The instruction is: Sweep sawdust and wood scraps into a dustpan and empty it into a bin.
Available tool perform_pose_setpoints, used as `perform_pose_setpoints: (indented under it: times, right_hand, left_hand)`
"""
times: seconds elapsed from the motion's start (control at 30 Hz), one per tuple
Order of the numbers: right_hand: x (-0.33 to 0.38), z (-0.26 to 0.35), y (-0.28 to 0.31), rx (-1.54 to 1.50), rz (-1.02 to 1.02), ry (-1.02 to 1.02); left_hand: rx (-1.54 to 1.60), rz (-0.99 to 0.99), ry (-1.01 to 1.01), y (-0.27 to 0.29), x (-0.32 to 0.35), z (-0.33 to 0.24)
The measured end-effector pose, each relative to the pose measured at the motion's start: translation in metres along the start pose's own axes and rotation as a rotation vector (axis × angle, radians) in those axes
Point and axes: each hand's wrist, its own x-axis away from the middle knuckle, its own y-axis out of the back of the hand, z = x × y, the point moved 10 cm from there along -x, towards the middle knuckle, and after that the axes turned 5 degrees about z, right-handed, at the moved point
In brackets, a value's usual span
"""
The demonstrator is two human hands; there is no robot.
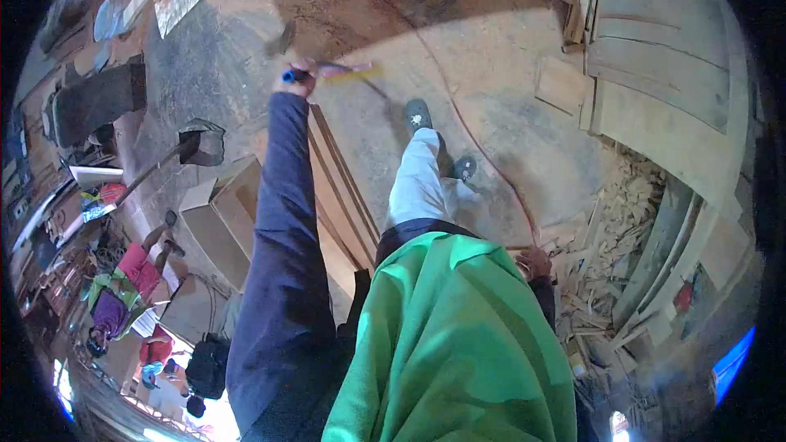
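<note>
My left arm stretches far ahead. My left hand (301,82) is closed round a slim tool (348,71) with a blue round end and a pale, yellow-edged part pointing right. Motion smears the tool, so its exact kind does not show. Long brown boards (332,188) lie just right of my left forearm. My right hand (535,263) hangs low beside my right hip, its fingers small and partly shaded. A thin strip of wood (516,250) shows right by it, and I cannot make out whether the fingers grip it. Green cloth (458,344) covers my front.
Wood offcuts (626,205) heap up on the right beside a large wooden panel (663,49). A thin reddish hose (458,110) crosses the floor near my shoes (418,115). Cardboard boxes (213,209) stand left of my arm. Other people (115,307) sit at the lower left.
</note>
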Motion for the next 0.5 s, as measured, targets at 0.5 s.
perform_pose_setpoints:
  times: [0.5]
  right_hand:
    - [-0.007,0.0,-0.022,0.019,0.08,-0.018]
  left_hand:
    - [0.106,0.245,0.341,-0.043,0.091,-0.004]
